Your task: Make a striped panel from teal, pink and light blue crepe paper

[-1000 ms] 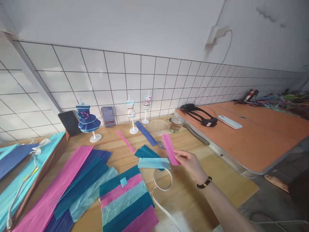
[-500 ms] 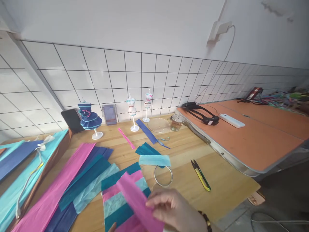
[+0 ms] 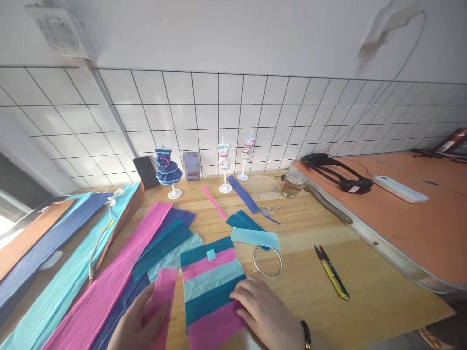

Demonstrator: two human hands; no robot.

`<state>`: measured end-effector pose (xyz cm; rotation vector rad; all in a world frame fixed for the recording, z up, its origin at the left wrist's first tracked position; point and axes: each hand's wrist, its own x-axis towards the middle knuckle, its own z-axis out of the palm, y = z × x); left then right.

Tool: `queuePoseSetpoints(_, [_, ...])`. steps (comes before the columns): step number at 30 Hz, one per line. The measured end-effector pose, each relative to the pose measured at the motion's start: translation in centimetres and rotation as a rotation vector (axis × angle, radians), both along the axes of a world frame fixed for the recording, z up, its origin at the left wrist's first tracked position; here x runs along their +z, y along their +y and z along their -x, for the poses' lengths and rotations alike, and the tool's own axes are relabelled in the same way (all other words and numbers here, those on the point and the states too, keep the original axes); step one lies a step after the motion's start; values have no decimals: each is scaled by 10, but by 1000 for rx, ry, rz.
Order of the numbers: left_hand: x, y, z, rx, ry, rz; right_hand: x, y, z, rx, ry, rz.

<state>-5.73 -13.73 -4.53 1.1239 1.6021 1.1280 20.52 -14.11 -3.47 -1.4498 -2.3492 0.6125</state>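
A pink strip [image 3: 166, 287] of thin, paper-like material is in my left hand [image 3: 136, 323], fingers closed round it, at the bottom left of centre. Beside it lies a striped panel [image 3: 211, 296] in teal, pink and light blue, with a small light-blue square [image 3: 211, 254] on its upper part. Bent fingertips of my right hand [image 3: 260, 308] touch the panel's right edge; thumb and forefinger are apart. Just beyond this hand are a metal ring [image 3: 280, 262] and a light-blue strip [image 3: 255, 237] lying across folded teal strips [image 3: 246, 221].
Yellow-handled thread snips [image 3: 333, 274] lie at right. Long coloured strips [image 3: 109, 277] cover the left side. Small dress forms [image 3: 225, 165], one in a blue dress [image 3: 168, 167], stand near the tiled wall by a glass [image 3: 294, 184]. An orange table [image 3: 394, 228] adjoins at right.
The pink strip has passed from my right hand to my left and moved left off the striped panel. My right hand now rests at the panel's edge. The view has turned left.
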Motion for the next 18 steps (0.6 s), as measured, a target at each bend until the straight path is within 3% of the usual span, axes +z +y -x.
queuePoseSetpoints(6, [9, 40, 31, -175, 716, -27, -8, 4, 1, 26, -32, 12])
queuePoseSetpoints(10, [13, 42, 31, -98, 1050, -173, -5, 4, 1, 65, -32, 27])
queuePoseSetpoints(12, [15, 33, 22, -114, 1080, -347, -3, 3, 1, 81, -31, 22])
queuePoseSetpoints(15, [14, 13, 0, -322, 951, -602, 0, -1, 1, 121, -11, -19])
queuePoseSetpoints(18, [7, -6, -22, -559, 809, -609, 2, -5, 4, 158, -7, -19])
